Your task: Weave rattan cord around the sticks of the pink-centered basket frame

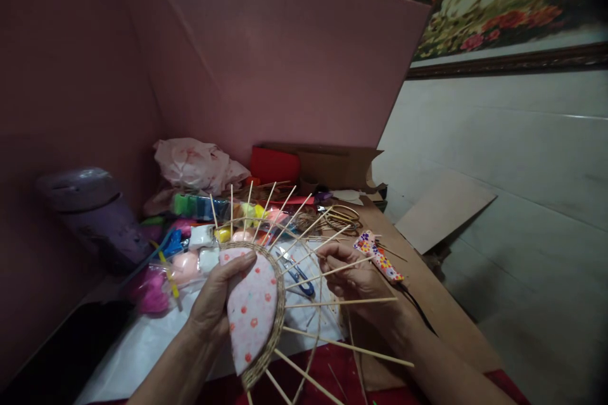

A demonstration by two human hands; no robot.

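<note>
My left hand (216, 294) grips a half-round panel (254, 310) covered in white cloth with small red flowers, thumb on its face. A braided twine border (280, 304) follows its curved edge. Thin wooden sticks (342, 301) fan outward from that border. Pinched at the fingertips of my right hand (356, 278) is a thin strand of twine (320, 310), which runs across the sticks in a wide arc. Blue-handled thread snips (300, 277) lie behind the sticks, between my hands.
A flower-patterned glue gun (379, 256) with a black cord rests right of my right hand. Behind are coiled twine (339, 218), bagged colourful clay (199, 207) and a crumpled plastic bag (194, 164). A purple bin (97, 221) stands left; pink board (266, 50) rises behind.
</note>
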